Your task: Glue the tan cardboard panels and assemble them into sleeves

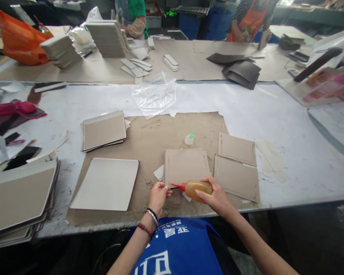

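Note:
My right hand (215, 194) is wrapped round a squeeze glue bottle (199, 189) of amber liquid, tilted onto its side. Its red nozzle points left and meets the front left corner of a grey-brown cardboard panel (186, 166). At that same corner, the curled fingers of my left hand (159, 194) grip the panel's edge; the fingertips are partly hidden. Darker lines run along the panel's borders, and it lies on top of other sheets. Behind it stands a small white bottle (189, 139) with a green tip. Two similar panels (236, 177) lie to the right.
A pale board (104, 185) lies left of my hands, with board stacks (104, 131) behind it and at the far left (20, 194). A clear plastic bag (154, 93) rests mid-table. Across the table are two people, dark sheets (240, 70) and an orange bag (20, 38).

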Demonstrator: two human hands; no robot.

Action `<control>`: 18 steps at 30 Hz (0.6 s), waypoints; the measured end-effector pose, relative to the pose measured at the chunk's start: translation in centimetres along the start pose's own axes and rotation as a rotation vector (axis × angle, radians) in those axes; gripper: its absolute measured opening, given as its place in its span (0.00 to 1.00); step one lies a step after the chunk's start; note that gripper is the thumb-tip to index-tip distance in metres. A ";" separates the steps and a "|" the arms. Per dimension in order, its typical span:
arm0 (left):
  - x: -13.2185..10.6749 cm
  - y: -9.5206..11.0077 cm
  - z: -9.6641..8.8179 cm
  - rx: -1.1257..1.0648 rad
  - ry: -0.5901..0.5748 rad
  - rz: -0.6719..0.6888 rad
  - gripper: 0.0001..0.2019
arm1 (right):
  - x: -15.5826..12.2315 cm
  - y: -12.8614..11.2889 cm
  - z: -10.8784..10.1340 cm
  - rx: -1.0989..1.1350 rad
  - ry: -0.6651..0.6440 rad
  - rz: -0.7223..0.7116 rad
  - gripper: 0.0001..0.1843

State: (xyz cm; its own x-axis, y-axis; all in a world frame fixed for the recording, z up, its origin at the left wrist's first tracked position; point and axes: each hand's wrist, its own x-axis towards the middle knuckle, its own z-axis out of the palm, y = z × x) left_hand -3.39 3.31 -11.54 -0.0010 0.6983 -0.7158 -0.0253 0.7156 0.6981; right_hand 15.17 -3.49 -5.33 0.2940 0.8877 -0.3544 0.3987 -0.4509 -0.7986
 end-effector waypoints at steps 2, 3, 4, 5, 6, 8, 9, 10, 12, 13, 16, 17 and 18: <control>-0.1 0.1 0.0 0.003 -0.001 -0.009 0.06 | -0.4 0.5 -0.3 -0.031 0.038 0.007 0.16; -0.2 0.1 0.0 0.005 -0.005 -0.015 0.06 | -0.7 0.8 -0.6 -0.046 0.053 0.013 0.16; -0.2 0.2 0.0 0.005 -0.010 -0.023 0.06 | -0.9 1.1 -0.8 -0.057 0.065 0.021 0.16; -0.3 0.2 0.0 0.005 -0.017 -0.033 0.06 | -1.2 1.4 -1.1 -0.063 0.076 0.028 0.16; -0.3 0.2 0.0 0.002 -0.022 -0.043 0.06 | -1.4 1.6 -1.3 -0.069 0.089 0.033 0.15; -0.3 0.2 -0.1 -0.003 -0.035 -0.057 0.06 | -1.9 2.2 -1.8 -0.088 0.123 0.043 0.15; -0.3 0.1 -0.2 -0.003 -0.041 -0.058 0.06 | -2.2 2.4 -1.9 -0.099 0.142 0.047 0.16; -0.3 0.1 -0.3 0.001 -0.047 -0.054 0.06 | -2.4 2.7 -2.1 -0.109 0.161 0.051 0.16; -0.3 0.0 -0.4 0.011 -0.055 -0.044 0.05 | -2.9 3.0 -2.5 -0.121 0.197 0.063 0.15; -0.4 -0.1 -0.4 0.015 -0.056 -0.041 0.05 | -3.2 3.2 -2.6 -0.122 0.214 0.072 0.15; -0.5 -0.1 -0.5 0.014 -0.059 -0.035 0.05 | -3.8 3.6 -3.2 -0.123 0.267 0.094 0.14; -0.5 -0.1 -0.5 0.012 -0.060 -0.034 0.06 | -4.0 3.7 -3.3 -0.126 0.286 0.100 0.14; -0.5 -0.1 -0.5 0.011 -0.061 -0.034 0.06 | -4.2 3.8 -3.5 -0.129 0.304 0.105 0.15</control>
State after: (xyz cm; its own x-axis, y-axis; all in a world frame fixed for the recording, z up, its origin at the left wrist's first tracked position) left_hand -3.90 2.88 -11.22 0.0603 0.6730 -0.7371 -0.0132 0.7390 0.6736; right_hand 18.53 -9.26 -5.21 0.5768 0.7761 -0.2548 0.4537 -0.5637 -0.6902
